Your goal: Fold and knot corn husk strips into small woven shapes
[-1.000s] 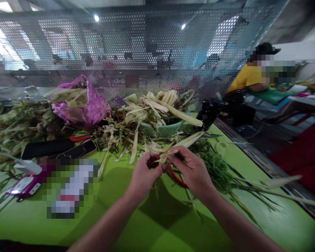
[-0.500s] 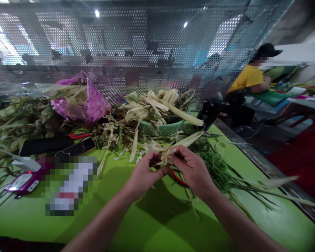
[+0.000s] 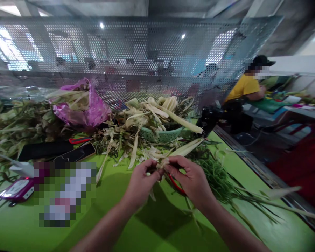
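Note:
My left hand (image 3: 143,180) and my right hand (image 3: 190,176) meet above the green table, thumbs and fingertips closed. Between them they pinch a small bunched piece of pale dried husk (image 3: 162,163). A pale strip hangs below the left fingers. The fingers partly cover how the husk is folded. Partly behind my right hand lies a curved red handle (image 3: 176,184); the rest of that tool is hidden. Just beyond the hands lies a long pale husk (image 3: 187,147). Thin green strands (image 3: 215,171) lie in a tangle to the right of my right hand.
A green basket (image 3: 162,135) heaped with dried husks stands at the back. Left of it are a pink plastic bag (image 3: 98,108), a red cutter (image 3: 80,140), a phone (image 3: 76,153) and a purple power strip (image 3: 18,189). A person in a yellow shirt (image 3: 243,87) sits beyond the table's right edge.
The view has tilted up, so everything sits lower. My fingertips have come closer together on the husk, which looks more bunched, and a strip now shows hanging below my left hand.

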The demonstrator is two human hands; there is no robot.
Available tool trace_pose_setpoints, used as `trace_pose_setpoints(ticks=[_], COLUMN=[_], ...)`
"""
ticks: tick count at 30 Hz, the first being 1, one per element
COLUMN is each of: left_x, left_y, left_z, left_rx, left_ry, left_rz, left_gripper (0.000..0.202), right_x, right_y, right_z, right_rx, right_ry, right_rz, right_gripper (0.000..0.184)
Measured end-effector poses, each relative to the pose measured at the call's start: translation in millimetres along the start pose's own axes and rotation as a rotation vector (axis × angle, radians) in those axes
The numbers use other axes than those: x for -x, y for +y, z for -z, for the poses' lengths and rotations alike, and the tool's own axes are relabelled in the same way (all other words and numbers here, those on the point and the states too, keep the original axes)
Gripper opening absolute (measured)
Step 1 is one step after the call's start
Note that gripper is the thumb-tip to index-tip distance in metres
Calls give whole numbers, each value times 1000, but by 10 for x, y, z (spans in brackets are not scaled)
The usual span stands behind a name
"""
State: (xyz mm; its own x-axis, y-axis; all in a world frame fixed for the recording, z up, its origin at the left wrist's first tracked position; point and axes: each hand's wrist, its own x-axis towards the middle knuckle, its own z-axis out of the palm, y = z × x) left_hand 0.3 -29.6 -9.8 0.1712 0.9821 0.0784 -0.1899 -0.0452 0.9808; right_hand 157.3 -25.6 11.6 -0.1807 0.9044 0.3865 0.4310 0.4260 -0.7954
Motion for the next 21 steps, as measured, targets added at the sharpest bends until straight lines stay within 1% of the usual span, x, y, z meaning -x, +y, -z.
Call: trace_pose_setpoints(ticks=[3,7,9,13,16,19,21], left_x=[-16,-21,-17,-5,5,20,31], left_y=[-10,-2,0,-12,-12,8,26], left_z=[23,29,18,-2,-8,-15,-20], left_rx=[172,204,198,176,175,190,209], left_ry=[20,18,8,-1,-6,-10,5], left_rz=[79,95,94,81,79,98,108], left_gripper=[26,26,26,26,25,23,21], right_x=[-10,-16,-9,13,26,35,35], right_y=[2,15,27,35,17,-7,-16], right_z=[-20,-17,0,47,71,72,58], right_rx=[-100,-127,-104,-47,16,94,107], right_ry=[6,21,2,-62,-90,-113,-124], right_rz=[-27,-27,-31,-30,-5,21,14], right_gripper=[21,18,17,22,24,25,27])
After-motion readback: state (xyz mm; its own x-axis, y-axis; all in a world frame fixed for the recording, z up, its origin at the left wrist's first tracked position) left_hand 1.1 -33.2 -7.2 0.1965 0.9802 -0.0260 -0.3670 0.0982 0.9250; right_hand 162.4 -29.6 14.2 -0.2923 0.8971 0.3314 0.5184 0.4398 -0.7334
